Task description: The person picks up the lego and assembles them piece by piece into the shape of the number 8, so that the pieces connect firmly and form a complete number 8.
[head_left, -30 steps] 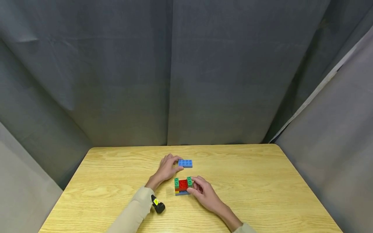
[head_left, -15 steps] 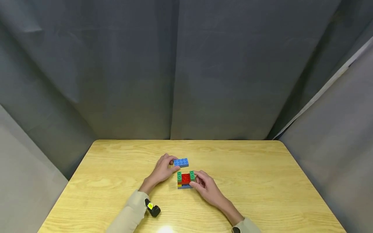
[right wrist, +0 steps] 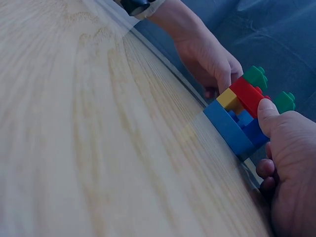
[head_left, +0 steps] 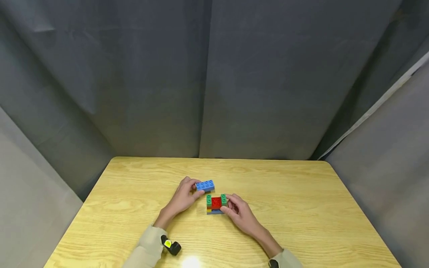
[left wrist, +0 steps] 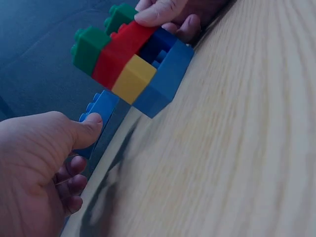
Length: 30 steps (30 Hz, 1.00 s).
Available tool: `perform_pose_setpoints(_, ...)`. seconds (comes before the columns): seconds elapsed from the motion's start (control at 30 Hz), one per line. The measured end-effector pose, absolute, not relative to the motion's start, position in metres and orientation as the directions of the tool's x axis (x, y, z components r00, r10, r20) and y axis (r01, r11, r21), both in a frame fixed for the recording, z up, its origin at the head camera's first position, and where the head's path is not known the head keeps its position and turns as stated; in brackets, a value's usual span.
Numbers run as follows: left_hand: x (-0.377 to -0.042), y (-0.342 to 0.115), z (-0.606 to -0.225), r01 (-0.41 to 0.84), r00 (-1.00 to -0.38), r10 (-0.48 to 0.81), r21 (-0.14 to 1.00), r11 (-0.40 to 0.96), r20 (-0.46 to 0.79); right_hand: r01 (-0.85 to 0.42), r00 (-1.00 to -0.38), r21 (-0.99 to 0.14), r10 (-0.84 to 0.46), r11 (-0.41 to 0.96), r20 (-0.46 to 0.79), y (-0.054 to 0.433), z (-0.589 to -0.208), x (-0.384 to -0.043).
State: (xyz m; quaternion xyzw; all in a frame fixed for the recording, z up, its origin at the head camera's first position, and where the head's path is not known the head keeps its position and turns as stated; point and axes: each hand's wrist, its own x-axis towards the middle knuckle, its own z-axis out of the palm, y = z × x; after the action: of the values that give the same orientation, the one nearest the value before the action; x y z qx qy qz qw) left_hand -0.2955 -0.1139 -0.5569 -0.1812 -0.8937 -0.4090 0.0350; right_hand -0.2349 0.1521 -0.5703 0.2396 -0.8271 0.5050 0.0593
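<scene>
My left hand (head_left: 181,197) pinches a blue toy building brick (head_left: 205,186) between thumb and fingers at its left end. The brick is slightly tilted, and in the left wrist view it shows above the table, over a shadow. Close in front stands a stack of bricks (head_left: 216,203). At its bottom lies a blue base brick (left wrist: 160,89), with a yellow brick (left wrist: 134,78) and a darker blue one on it. A red brick (left wrist: 116,54) spans these and carries two green bricks (left wrist: 90,49). My right hand (head_left: 242,217) grips the stack's right side, thumb in front; some fingertips are hidden.
Both hands work over a light wooden table (head_left: 301,208). Grey curtains (head_left: 161,93) hang behind it and at both sides. A black wrist device (head_left: 171,245) sits on the left sleeve.
My left hand has picked up the blue brick and moved it a little left, tilting it, nearer the stack. The right hand keeps its grip on the stack. The head view has shifted slightly.
</scene>
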Motion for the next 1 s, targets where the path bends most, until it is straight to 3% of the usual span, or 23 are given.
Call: perform_pose_setpoints(1.0, -0.246, -0.098, -0.511, 0.463, -0.884, 0.357, 0.682, 0.567, 0.303, -0.447, -0.883, -0.823, -0.323, 0.35, 0.342, 0.155, -0.573, -0.228)
